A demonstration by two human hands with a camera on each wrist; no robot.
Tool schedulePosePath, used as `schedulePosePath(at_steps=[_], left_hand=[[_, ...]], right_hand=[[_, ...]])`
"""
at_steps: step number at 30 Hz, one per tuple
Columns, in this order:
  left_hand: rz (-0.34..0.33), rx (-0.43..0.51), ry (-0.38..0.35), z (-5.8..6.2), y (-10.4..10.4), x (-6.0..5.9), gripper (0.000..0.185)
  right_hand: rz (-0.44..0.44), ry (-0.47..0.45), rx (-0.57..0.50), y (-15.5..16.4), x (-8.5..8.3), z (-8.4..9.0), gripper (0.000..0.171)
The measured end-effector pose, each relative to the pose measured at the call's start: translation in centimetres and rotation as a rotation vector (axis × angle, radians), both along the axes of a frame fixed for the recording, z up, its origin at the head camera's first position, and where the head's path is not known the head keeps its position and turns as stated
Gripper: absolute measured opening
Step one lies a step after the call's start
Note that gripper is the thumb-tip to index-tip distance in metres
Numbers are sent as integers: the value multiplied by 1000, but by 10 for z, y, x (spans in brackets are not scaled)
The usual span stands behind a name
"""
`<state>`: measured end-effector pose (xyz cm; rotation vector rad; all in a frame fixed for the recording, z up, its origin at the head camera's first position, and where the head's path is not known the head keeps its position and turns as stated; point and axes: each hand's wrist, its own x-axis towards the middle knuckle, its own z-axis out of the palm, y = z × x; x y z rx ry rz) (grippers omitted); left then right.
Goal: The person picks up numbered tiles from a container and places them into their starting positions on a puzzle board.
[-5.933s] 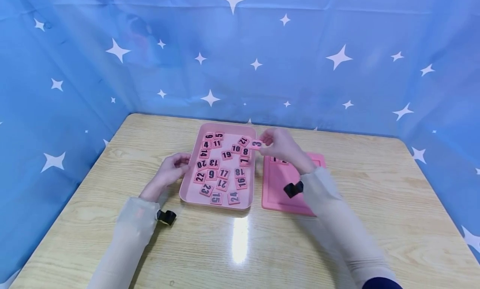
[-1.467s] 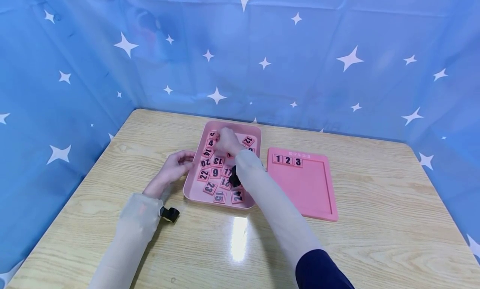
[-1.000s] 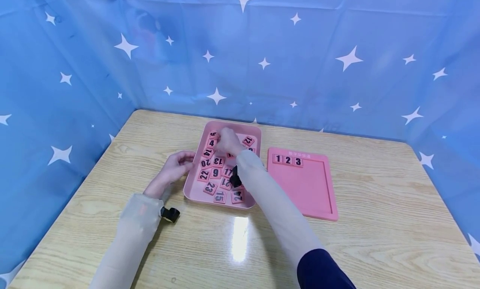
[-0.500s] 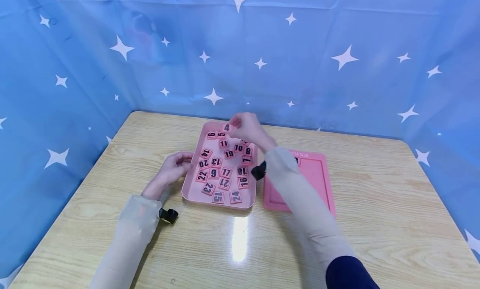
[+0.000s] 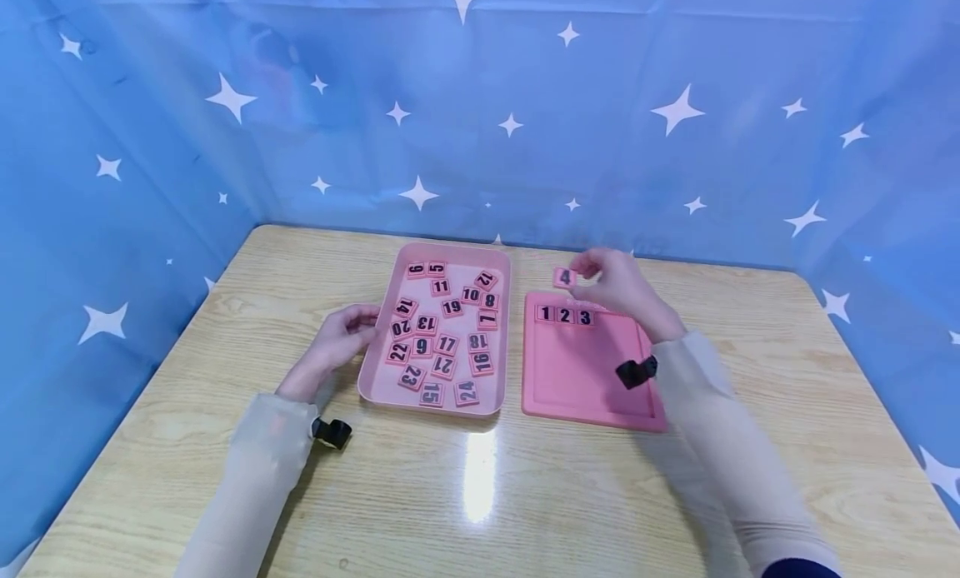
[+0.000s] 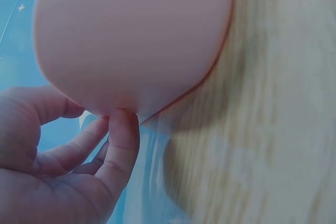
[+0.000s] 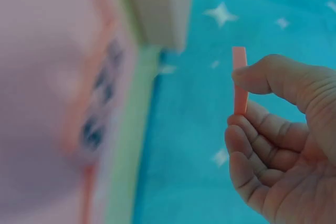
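The board (image 5: 555,370) has a broad stretch of wood to its right, running to the side of the bench (image 5: 765,353), and another in front of it. Beyond the board only a narrower strip is left before the bench's far edge, where the curtain (image 5: 337,145) hangs. A thin gap parts the board from the tray (image 5: 463,270) on its left. Inside the board's raised rim, tile 1 (image 5: 545,314), tile 2 (image 5: 565,316) and tile 3 (image 5: 585,318) sit in a row against the far side, from the left corner; smooth pink floor shows right of them and nearer.

Tile 4 (image 5: 565,278) is in the air by the board's far edge, in line with tile 2, its number upright. The right hand (image 5: 618,286) has thumb and forefinger clamped on its right side, the other fingers bent in below. It is a thin, flat square, pink with a black number; from the right wrist it shows edge-on as a narrow strip.

Left of the board, the loose tiles (image 5: 452,308) lie scattered in the tray, turned many ways. The left hand (image 5: 333,342) touches the tray's outer left wall, fingers loosely bent and somewhat apart.

The tray is pale pink, shallow and round-cornered; the board is deeper pink. The bench has a light, glossy wood grain, the curtain white stars on blue.
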<state>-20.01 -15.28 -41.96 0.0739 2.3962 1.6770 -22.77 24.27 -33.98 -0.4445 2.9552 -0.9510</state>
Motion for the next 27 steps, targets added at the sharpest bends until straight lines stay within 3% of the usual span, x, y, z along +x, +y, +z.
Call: schedulePosePath(at_steps=[11,27], left_hand=[[2,24,14,-1,-1,1,41],[2,17,22,0,0,1,40]], right_hand=[[-8,-46,30,54,20,-38,28],[-3,-101,55,67,20,-57,26]])
